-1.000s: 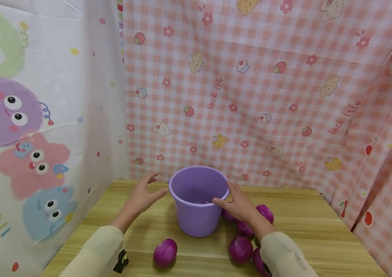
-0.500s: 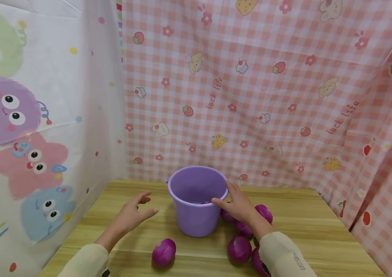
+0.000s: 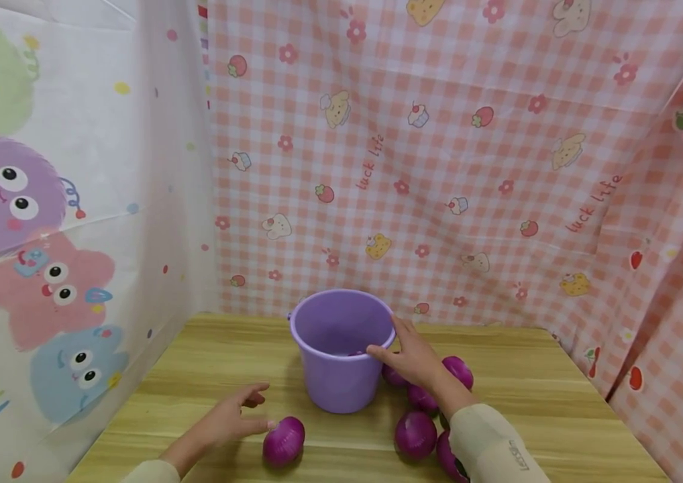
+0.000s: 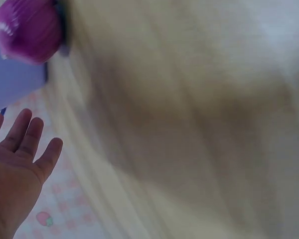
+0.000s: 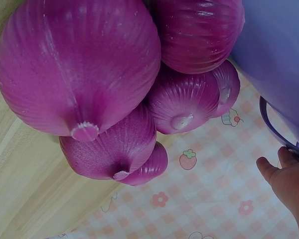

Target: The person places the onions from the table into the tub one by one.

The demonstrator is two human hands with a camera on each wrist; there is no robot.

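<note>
On the head view I've got a wood-grain table (image 3: 516,376) running under both hands, a pink checked cloth (image 3: 438,154) printed with strawberries and cupcakes hanging beyond them, and a white cloth (image 3: 160,168) with cartoon creatures away past the left hand (image 3: 227,421). That left hand is released, fingers loose, its thumb tip right at the lone onion (image 3: 284,443), though I can't tell if they touch. The onion lies just right of that thumb, long axis slanting, near end leftward, far end towards the bucket (image 3: 341,386). And the right hand (image 3: 416,363) is grasping the bucket at its rim, thumb along the near edge, fingers at the side; it's upright, mouth up, a sliver of purple inside. A cluster of onions (image 3: 416,435) sits under and beside my right wrist. Over to the left wrist: the table blurs, fingers fan apart, and the onion, glossy and ribbed, shows against the bucket's wall, pale spot facing down-left there. Right wrist now: rounded, finely ridged onions packed together beside the hand, blunt pale stubs pointing mostly downward on this feed, and by the fingertips a thin handle (image 5: 270,123) looping off smooth lilac bucket wall.
</note>
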